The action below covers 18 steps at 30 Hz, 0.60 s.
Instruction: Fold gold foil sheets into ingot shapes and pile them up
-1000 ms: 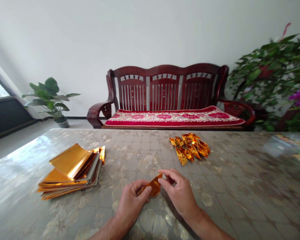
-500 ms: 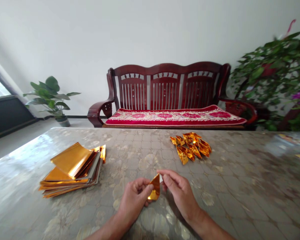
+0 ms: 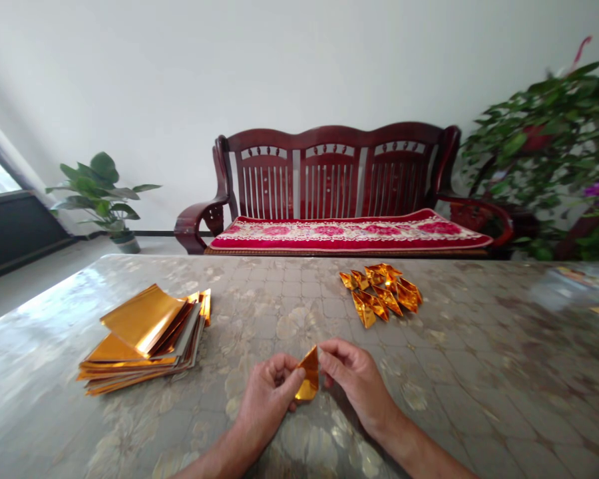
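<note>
A person's left hand point(image 3: 267, 392) pinches a folded piece of gold paper point(image 3: 308, 382) between thumb and curled fingers over a patterned table point(image 3: 249, 293); the right hand point(image 3: 357, 376) brings thumb and forefinger together at the paper's right edge, though whether they grip it cannot be told from this angle. On the tabletop, an uneven stack of gold sheets point(image 3: 147, 319) lies left, folded gold pieces point(image 3: 363, 309) cluster right of centre, and blurred clear plastic point(image 3: 559, 293) sits far right. Beyond stand a potted plant point(image 3: 87, 189), a red-covered wooden bench point(image 3: 329, 141) and leafy greenery point(image 3: 514, 143).
</note>
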Available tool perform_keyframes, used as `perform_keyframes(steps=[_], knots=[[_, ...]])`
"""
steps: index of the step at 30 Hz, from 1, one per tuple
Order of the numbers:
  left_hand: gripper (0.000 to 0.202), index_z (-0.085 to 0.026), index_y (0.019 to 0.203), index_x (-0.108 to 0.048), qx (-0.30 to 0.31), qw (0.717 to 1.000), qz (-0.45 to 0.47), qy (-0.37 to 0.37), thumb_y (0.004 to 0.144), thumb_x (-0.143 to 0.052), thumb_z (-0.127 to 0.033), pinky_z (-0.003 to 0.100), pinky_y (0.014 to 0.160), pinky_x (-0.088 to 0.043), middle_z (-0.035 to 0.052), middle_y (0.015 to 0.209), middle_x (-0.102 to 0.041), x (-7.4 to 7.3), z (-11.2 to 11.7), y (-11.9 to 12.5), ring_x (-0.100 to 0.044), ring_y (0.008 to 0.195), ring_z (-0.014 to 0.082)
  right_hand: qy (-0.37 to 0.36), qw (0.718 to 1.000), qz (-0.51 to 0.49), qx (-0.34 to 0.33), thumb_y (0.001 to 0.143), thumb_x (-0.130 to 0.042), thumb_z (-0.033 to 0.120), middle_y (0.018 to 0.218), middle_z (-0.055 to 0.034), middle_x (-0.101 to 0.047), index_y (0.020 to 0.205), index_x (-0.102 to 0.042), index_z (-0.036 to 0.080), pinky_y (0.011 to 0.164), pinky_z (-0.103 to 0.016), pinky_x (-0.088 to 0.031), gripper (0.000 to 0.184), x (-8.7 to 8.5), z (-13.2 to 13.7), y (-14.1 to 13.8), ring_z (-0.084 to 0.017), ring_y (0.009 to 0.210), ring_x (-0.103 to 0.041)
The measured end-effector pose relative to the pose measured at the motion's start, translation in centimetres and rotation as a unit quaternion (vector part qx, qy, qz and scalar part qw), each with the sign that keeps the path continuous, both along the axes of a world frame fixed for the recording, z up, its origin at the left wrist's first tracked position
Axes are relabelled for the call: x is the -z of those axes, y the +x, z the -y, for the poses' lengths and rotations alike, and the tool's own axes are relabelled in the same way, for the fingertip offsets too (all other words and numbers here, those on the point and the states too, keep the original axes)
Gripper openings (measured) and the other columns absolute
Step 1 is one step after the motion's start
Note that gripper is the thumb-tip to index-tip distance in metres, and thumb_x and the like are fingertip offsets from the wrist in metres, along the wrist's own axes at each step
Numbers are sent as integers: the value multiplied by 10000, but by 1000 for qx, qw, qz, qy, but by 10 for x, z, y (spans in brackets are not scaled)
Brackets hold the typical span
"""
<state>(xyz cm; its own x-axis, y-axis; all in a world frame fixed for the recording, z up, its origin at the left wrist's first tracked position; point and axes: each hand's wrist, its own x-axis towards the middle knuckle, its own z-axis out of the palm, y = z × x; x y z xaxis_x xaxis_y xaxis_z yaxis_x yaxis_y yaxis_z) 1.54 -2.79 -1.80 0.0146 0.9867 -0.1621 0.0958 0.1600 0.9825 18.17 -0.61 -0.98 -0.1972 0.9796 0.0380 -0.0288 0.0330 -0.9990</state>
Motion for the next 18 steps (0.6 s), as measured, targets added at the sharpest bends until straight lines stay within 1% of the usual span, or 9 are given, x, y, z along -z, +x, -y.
perform_keyframes(steps=[3,6,9,12,15,18], knots=[[271,-151,659,-629,-2,998,-43,44,733,-697,-402,184,478,-370,-15,539,-599,0,2,3,-495,478,96,10,999,30,27,766,-693,429,610,19,-588,733,-695,166,543,-221,-420,265,3,-2,-2,-119,569,-501],[268,-163,623,-599,-5,997,-56,55,731,-695,-388,185,485,-353,-28,527,-555,-3,3,7,-464,487,96,30,996,63,56,743,-689,385,612,12,-610,688,-684,166,560,-229,-431,226,6,-3,-4,-128,583,-520],[292,-167,661,-602,1,997,-56,53,766,-671,-431,186,478,-330,-32,540,-532,-1,3,8,-446,490,100,39,993,79,76,718,-704,360,615,10,-627,696,-681,166,548,-229,-437,197,7,-1,-6,-131,577,-537],[295,-165,723,-635,7,995,-74,71,822,-626,-442,186,496,-321,-34,566,-521,3,2,8,-455,520,107,56,990,95,85,720,-705,342,622,7,-644,722,-678,172,533,-225,-445,172,8,1,-8,-135,569,-559],[291,-162,717,-639,10,991,-99,90,851,-585,-414,190,524,-330,-28,584,-527,6,0,6,-469,556,114,84,984,128,90,744,-682,322,631,3,-657,736,-682,181,547,-226,-459,141,7,2,-10,-142,578,-581],[294,-162,691,-621,11,990,-109,90,853,-563,-401,196,525,-325,-28,573,-518,6,-1,5,-461,553,117,103,978,151,96,757,-674,307,634,1,-658,727,-678,187,559,-226,-464,124,7,4,-10,-144,584,-586]])
